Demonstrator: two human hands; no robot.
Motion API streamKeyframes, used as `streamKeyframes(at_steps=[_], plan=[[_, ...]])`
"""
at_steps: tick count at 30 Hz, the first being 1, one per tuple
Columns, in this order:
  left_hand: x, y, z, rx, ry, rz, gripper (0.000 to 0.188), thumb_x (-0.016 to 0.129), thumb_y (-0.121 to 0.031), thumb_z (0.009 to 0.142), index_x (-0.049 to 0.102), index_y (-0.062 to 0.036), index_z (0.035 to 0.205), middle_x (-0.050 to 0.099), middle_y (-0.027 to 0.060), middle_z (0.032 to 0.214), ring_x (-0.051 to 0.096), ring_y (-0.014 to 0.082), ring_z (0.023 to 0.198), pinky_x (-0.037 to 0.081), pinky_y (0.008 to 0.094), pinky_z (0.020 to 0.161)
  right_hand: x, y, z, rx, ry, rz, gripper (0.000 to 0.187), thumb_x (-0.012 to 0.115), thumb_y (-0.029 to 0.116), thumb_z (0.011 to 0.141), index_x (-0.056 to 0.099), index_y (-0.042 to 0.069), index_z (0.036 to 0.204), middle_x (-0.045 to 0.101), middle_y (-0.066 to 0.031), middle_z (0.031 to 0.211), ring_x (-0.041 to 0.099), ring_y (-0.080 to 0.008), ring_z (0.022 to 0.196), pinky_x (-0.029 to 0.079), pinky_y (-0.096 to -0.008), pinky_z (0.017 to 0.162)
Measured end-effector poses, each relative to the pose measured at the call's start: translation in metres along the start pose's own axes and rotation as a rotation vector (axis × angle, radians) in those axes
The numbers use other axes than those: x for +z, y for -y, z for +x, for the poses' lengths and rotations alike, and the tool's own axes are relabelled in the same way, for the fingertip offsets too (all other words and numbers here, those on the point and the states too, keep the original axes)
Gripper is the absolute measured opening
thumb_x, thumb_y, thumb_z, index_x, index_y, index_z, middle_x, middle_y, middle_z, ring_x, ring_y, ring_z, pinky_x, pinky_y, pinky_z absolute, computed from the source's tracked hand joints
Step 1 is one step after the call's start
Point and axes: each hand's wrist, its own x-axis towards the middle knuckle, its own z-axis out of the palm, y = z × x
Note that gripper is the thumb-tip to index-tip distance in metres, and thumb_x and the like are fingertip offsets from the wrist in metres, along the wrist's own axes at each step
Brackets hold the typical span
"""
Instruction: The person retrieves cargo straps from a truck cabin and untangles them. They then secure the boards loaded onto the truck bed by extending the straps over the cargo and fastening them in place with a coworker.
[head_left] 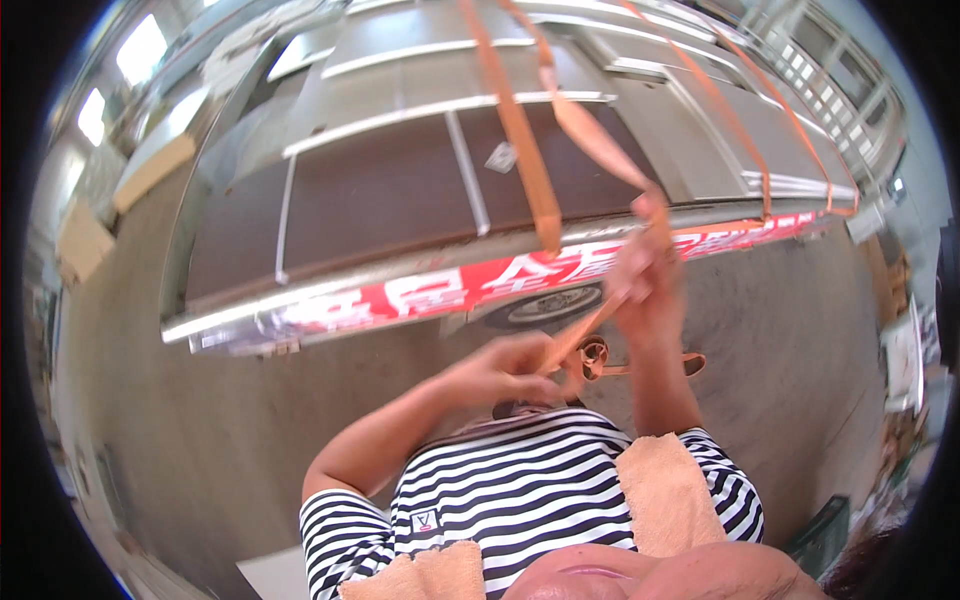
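Observation:
An orange webbing strap (590, 135) comes down over the load on a flatbed and runs into my right hand (645, 268). That hand is closed round it at the bed's side rail, a little blurred by motion. A slanting length of strap (583, 333) stretches from there to my left hand (508, 368), which grips it in front of my striped shirt. Beyond my hands lie brown panels (370, 195) with white edge strips. More strap lies on the floor as a loose orange coil (593, 357) below my hands.
Another orange strap (515, 130) crosses the panels, and others cross farther right. A red banner with white lettering (430, 290) lines the flatbed's side, above a wheel (550, 305). Boxes (85, 240) stand at the left and a metal frame (840, 70) at the far right.

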Motion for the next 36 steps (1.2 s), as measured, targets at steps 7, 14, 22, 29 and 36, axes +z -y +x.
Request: streamKeyframes(at_steps=[7,14,22,29,36], plan=[[0.004,0.092,-0.167,-0.052,-0.698,0.592,0.032,0.066,-0.018,0.082,0.055,-0.0045,0.11,0.064,0.0161,0.079,0.062,0.0265,0.067,0.048,0.0338,0.065,-0.04,0.018,0.131,0.293,-0.328,-0.245,0.019,0.054,0.005,0.091,0.055,-0.003,0.108,0.051,-0.0016,0.071,0.051,-0.0126,0.057,0.047,-0.0241,0.058],[0.035,0.142,-0.211,0.108,-0.992,0.079,0.021,0.061,-0.014,0.086,0.058,-0.0025,0.103,0.066,0.0158,0.083,0.066,0.0272,0.078,0.049,0.0373,0.07,0.183,-0.166,0.244,0.369,0.614,-1.065,0.025,0.057,0.014,0.093,0.056,0.001,0.115,0.056,-0.0006,0.08,0.051,-0.0081,0.06,0.044,-0.02,0.056],[0.067,0.18,-0.245,-0.071,-1.403,0.071,0.023,0.063,-0.018,0.086,0.061,-0.003,0.104,0.066,0.0167,0.079,0.064,0.0266,0.068,0.048,0.0363,0.065,0.197,-0.29,0.268,0.736,0.479,-0.643,0.012,0.064,0.012,0.087,0.061,0.002,0.092,0.06,-0.0023,0.079,0.055,-0.0107,0.063,0.048,-0.0241,0.06],[0.043,0.147,-0.285,-0.091,-1.804,0.044,0.015,0.059,-0.007,0.089,0.061,0.0045,0.099,0.058,-0.0004,0.077,0.046,0.0057,0.07,0.041,0.0233,0.061,0.159,-0.322,0.224,0.855,0.429,-0.335,0.011,0.058,0.008,0.088,0.051,0.003,0.094,0.064,-0.0183,0.087,0.064,-0.0251,0.069,0.056,-0.0424,0.067],[-0.034,0.115,-0.349,0.069,-1.825,0.524,0.004,0.055,0.002,0.084,0.058,0.0002,0.086,0.055,-0.0003,0.07,0.045,0.0072,0.063,0.039,0.0201,0.058,0.196,-0.301,0.211,0.719,0.297,-0.501,0.01,0.05,0.006,0.091,0.046,0.004,0.1,0.062,-0.0157,0.097,0.062,-0.0222,0.071,0.057,-0.0407,0.07]])
